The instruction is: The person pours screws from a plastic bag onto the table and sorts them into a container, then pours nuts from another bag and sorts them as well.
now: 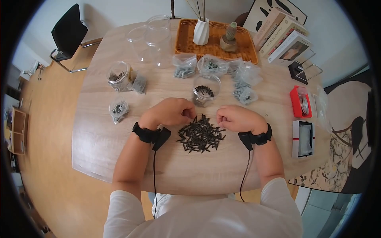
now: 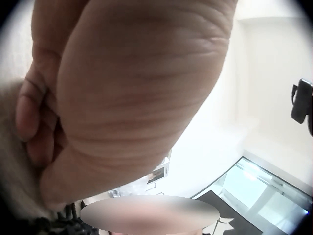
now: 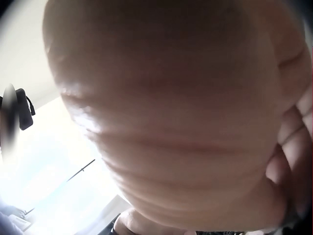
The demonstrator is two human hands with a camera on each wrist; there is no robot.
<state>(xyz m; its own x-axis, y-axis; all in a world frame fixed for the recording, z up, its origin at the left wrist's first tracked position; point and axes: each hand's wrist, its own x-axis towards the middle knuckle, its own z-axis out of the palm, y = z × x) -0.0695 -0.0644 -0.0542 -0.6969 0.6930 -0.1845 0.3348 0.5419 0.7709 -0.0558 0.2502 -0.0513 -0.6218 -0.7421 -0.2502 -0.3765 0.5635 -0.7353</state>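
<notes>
A heap of black screws (image 1: 201,135) lies on the table between both forearms. Over its upper left edge, my left hand (image 1: 170,111) is bent inward with curled fingers; in the left wrist view its thumb (image 2: 61,188) comes down close to the dark screws (image 2: 63,223). Across the heap, my right hand (image 1: 242,119) has its fingers curled toward the palm, near the upper right edge. I cannot tell whether either hand holds a screw. Just beyond the hands stands a clear plastic jar (image 1: 206,89) with black screws inside.
Bags of hardware (image 1: 184,65) lie behind the jar, with more bags (image 1: 242,85) to its right. At left stand a filled jar (image 1: 118,75) and a small bag (image 1: 118,110). Empty clear jars (image 1: 158,35), a wicker tray (image 1: 182,37), a red box (image 1: 297,103) and a white box (image 1: 296,139) surround these.
</notes>
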